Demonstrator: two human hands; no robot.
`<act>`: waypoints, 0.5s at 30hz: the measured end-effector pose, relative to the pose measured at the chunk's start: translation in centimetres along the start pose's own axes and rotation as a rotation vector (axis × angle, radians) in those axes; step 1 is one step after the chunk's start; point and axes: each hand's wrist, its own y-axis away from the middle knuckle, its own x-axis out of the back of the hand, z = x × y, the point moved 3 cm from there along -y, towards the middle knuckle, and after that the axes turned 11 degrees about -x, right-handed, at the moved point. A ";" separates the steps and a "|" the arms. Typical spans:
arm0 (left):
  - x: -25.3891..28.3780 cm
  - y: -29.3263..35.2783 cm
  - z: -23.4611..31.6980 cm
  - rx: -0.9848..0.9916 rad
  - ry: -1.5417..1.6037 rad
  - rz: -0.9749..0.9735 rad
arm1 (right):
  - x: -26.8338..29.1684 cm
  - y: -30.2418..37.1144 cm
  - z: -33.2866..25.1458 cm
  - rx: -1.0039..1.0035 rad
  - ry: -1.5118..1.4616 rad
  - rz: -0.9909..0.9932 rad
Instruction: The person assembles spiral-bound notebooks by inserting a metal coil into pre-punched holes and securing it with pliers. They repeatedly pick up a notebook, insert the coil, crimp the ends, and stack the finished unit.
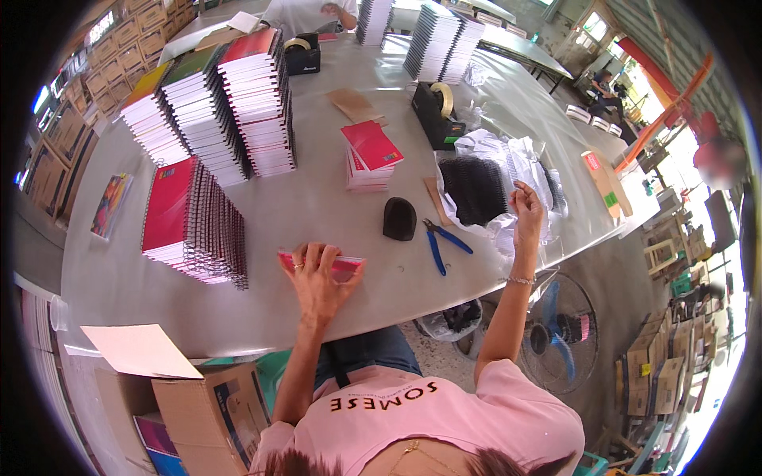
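My left hand [317, 274] is closed round a small red-covered booklet [347, 268], standing on edge at the table's near side. Over the white plastic wrapping [520, 155] my right hand [527, 208] is raised, its fingertips pinched together; anything between them is too fine to make out. Beside that hand, a bundle of black spiral binding coils [473, 189] lies in the opened wrapping. Between my hands are cutting pliers with blue handles [439, 247] and a dark rounded block [399, 219]. Farther back sits a small pile of red-covered booklets [370, 168] without coils.
A tall pile of red spiral notebooks [182, 222] stands at the left, with more notebook stacks [258, 103] behind. Black tape dispensers [435, 117] sit on the table. Below the edge are an open carton [210, 412] and a standing fan [559, 329]. Another person [305, 14] sits opposite.
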 end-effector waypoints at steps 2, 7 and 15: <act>0.0 0.1 0.1 0.006 -0.001 0.012 | -1.5 1.9 -1.9 -0.043 -0.238 -0.152; 0.0 0.0 0.4 0.001 0.004 0.027 | -5.0 6.6 -3.9 -0.056 -0.339 -0.279; 0.2 0.1 -0.2 -0.022 0.052 -0.008 | -13.6 15.2 -4.9 -0.025 0.181 -0.655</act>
